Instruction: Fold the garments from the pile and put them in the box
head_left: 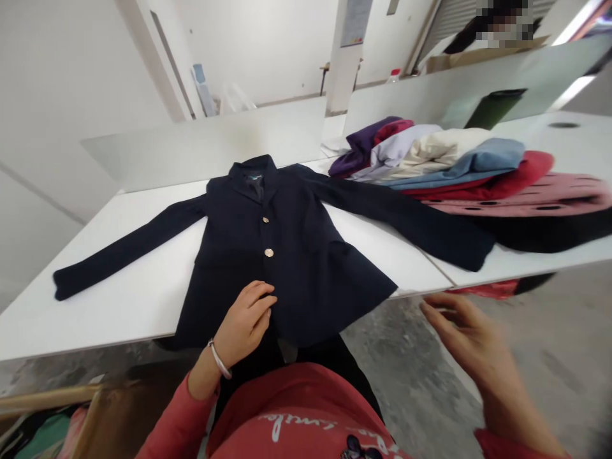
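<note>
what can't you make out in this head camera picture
All in the head view:
Dark jacket: back hidden beneath its front.
Collar label: writing too small.
Left hand: palm hidden by the hand's own back.
Notice: text too small.
Box: cut off by left and bottom edges.

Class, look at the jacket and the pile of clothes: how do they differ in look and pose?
The jacket is spread out with its sleeves to either side, while the pile is stacked in layers.
The jacket is a single dark navy garment, while the pile mixes purple, cream, blue, red and pink cloth.
Both are cloth and lie on the white table.
</note>
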{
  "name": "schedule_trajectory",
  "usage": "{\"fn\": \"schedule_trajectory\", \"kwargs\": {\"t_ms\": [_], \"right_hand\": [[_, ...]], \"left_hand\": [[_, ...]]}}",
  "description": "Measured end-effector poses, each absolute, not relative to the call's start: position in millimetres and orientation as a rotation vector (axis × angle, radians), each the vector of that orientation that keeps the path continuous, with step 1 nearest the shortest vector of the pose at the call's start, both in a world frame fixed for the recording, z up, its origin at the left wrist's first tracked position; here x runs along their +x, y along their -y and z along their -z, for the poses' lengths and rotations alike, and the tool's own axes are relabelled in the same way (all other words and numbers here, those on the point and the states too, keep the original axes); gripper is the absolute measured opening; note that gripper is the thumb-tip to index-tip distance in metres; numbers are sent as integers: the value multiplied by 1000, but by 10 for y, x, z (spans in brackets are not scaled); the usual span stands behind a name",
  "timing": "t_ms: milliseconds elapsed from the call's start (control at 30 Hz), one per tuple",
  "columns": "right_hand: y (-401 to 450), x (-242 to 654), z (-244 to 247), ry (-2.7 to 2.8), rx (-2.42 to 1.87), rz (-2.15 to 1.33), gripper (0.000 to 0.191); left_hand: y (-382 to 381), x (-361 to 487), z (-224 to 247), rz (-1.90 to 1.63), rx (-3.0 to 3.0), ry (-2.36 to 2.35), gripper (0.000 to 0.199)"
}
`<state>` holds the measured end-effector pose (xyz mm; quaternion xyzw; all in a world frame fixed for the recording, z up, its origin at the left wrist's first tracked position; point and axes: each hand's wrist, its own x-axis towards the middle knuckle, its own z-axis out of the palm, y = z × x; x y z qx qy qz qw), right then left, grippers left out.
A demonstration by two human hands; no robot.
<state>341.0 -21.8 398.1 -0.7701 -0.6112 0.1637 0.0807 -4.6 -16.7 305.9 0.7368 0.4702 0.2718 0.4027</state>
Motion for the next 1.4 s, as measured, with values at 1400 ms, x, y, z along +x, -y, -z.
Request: {"fn": "schedule_trajectory", "kwargs": {"t_ms": [1400], "right_hand": [[109,3182,-3605,2120,-2176,90,18]], "left_hand": [[16,-74,-2900,-129,2180,-1075,36]]}}
